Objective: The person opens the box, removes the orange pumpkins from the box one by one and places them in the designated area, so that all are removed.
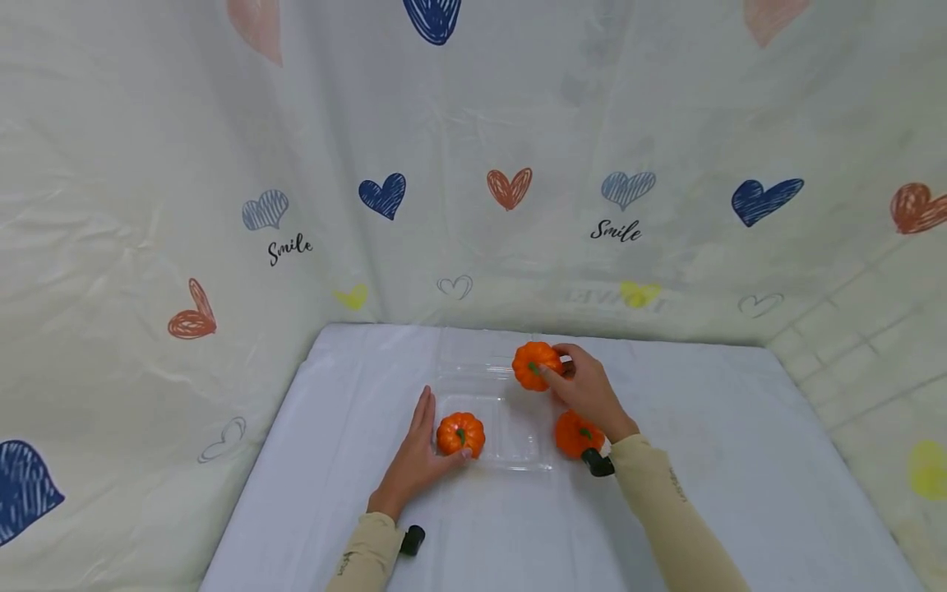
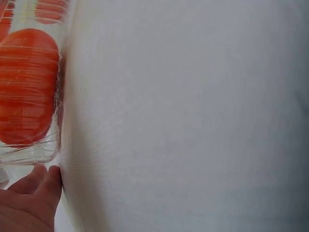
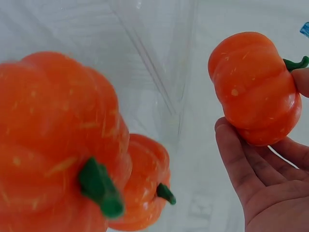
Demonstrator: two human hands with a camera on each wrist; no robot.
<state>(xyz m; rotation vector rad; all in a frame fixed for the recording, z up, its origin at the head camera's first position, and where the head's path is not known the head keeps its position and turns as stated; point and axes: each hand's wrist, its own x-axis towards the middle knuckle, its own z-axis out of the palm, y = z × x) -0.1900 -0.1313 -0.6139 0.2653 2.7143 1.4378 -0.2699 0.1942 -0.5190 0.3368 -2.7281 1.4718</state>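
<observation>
My right hand [image 1: 592, 393] holds a small orange toy pumpkin [image 1: 534, 366] above the back right of a clear plastic container [image 1: 521, 427]. In the right wrist view, the thumb lies by the green stem of this pumpkin [image 3: 253, 92] and the fingers support its other side. A second pumpkin [image 1: 460, 433] sits in the left part of the container. Around that left side rests my left hand [image 1: 418, 464], fingers straight along the wall and thumb at the front edge. Seen from the left wrist, its fingertips [image 2: 50, 181] are right at the container's corner.
A third pumpkin [image 1: 573, 434] stands just right of the container, partly covered by the black wrist camera [image 1: 598, 462]. The container's clear lid [image 1: 473, 349] is folded back behind it. A white cloth [image 1: 695, 427] covers the table, and a curtain with hearts [image 1: 510, 107] hangs behind.
</observation>
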